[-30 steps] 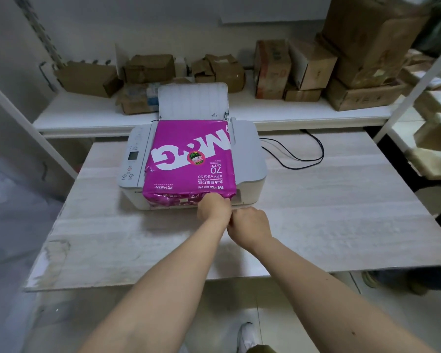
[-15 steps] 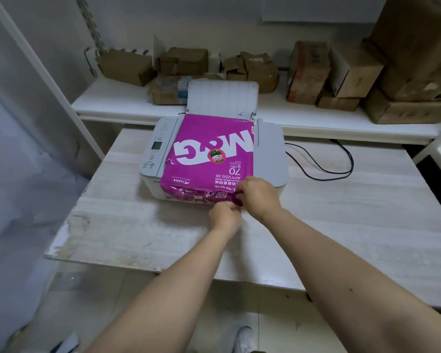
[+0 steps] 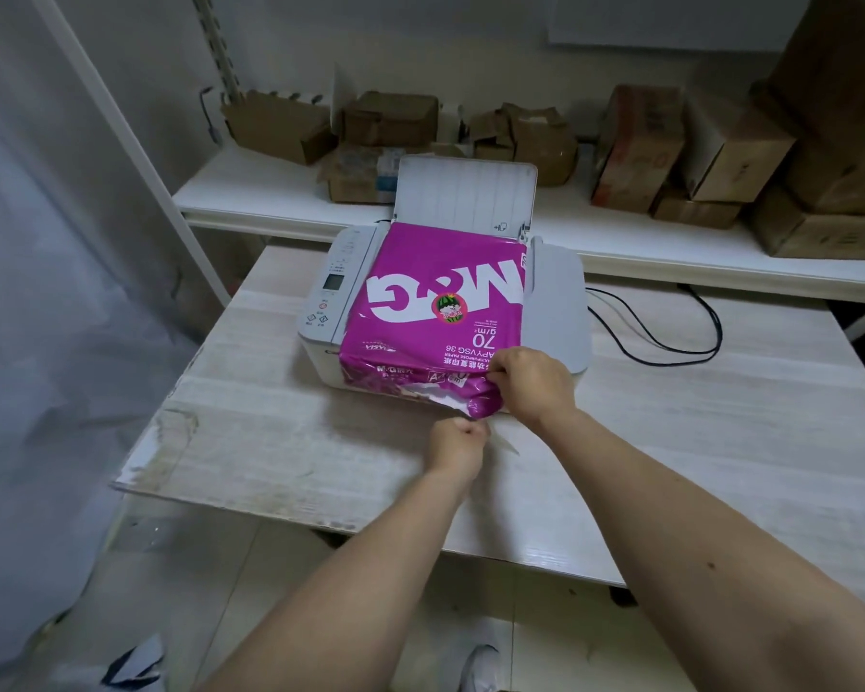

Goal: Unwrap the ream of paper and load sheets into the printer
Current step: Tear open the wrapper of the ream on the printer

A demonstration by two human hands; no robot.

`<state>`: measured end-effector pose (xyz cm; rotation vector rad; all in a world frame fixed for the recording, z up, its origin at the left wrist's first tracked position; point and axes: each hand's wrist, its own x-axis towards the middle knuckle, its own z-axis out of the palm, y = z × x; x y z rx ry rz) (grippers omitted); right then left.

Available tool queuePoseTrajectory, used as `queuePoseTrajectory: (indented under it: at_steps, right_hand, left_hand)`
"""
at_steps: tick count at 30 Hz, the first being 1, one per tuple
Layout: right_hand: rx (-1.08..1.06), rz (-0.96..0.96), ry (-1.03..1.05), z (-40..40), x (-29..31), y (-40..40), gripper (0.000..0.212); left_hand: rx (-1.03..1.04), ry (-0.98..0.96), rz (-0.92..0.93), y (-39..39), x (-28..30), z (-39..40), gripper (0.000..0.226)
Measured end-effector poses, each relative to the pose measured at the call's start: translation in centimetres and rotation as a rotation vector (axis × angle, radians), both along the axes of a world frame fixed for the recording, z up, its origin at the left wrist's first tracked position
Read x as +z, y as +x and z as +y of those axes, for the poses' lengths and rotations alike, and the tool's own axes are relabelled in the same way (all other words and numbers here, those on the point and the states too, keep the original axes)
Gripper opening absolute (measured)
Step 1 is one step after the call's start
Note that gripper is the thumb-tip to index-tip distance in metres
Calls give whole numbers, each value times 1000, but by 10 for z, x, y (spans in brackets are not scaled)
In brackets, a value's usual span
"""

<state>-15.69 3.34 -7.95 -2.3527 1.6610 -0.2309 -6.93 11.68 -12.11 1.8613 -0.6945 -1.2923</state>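
**Ream on the printer, wrapper torn at the near end**

The magenta ream (image 3: 438, 312) lay flat on top of the printer (image 3: 558, 312), which sat toward the counter's (image 3: 270, 432) back edge. Right hand (image 3: 533, 384) had its fingers clamped on the ream's near right corner. Left hand (image 3: 455, 444) was just below it, fingers pinched shut on the torn wrapper (image 3: 463, 399) flap, white paper peeking through. Cable (image 3: 670, 342) looped off to the right.

One printer (image 3: 560, 302), one ream (image 3: 435, 302), two hands (image 3: 533, 379).
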Motion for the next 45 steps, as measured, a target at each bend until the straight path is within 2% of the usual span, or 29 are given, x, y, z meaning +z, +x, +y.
queuePoseTrajectory:
  at_steps: [3, 5, 6, 9, 11, 14, 20, 25, 29, 33, 35, 36, 38, 40, 43, 45]
  right_hand:
    - [31, 15, 1, 0, -2, 1, 18]
    - [58, 18, 3, 2, -3, 1, 20]
    - [68, 13, -1, 3, -4, 1, 21]
    - [80, -19, -30, 6, -4, 3, 24]
    - [109, -19, -44, 8, -4, 9, 28]
    - [137, 3, -59, 11, -1, 25, 31]
    - [190, 68, -72, 11, 0, 50, 38]
    - [184, 65, -44, 6, -1, 49, 34]
    - [85, 32, 15, 2, -1, 33, 41]
    - [-32, -9, 99, 0, 2, 16, 47]
    - [-52, 7, 110, 1, 3, 12, 47]
    - [-49, 10, 116, 2, 4, 11, 45]
    - [-8, 12, 131, 2, 4, 9, 33]
    - [63, 13, 137, 1, 3, 5, 21]
    - [165, 48, 145, 2, 5, -2, 29]
    - [225, 146, 116, 4, 5, -2, 39]
  left_hand:
    - [-153, 47, -10, 2, -3, 4, 40]
    - [-228, 55, 63, 5, 0, 8, 38]
    - [-207, 44, 101, 7, 0, 10, 48]
    - [101, -41, 188, 19, 4, 6, 66]
    - [317, -60, 158, 32, 6, 0, 72]
    - [389, -44, 103, 46, 8, -10, 61]
    - [508, -21, 286, 50, 11, -18, 21]
    - [481, -3, 400, 47, 15, -14, 14]
    - [319, -36, 406, 36, 21, -7, 15]
    - [-32, -7, 267, 11, 18, -2, 37]
    - [-200, 48, 106, -2, 14, -5, 42]
    - [-250, 68, -35, -6, 11, -9, 42]
    - [-291, 108, -327, -9, 10, -12, 34]
    - [-291, 131, -463, -6, 11, -11, 31]
    - [-346, 92, -559, 2, 11, -8, 29]
    - [-379, 54, -638, 6, 11, -8, 29]
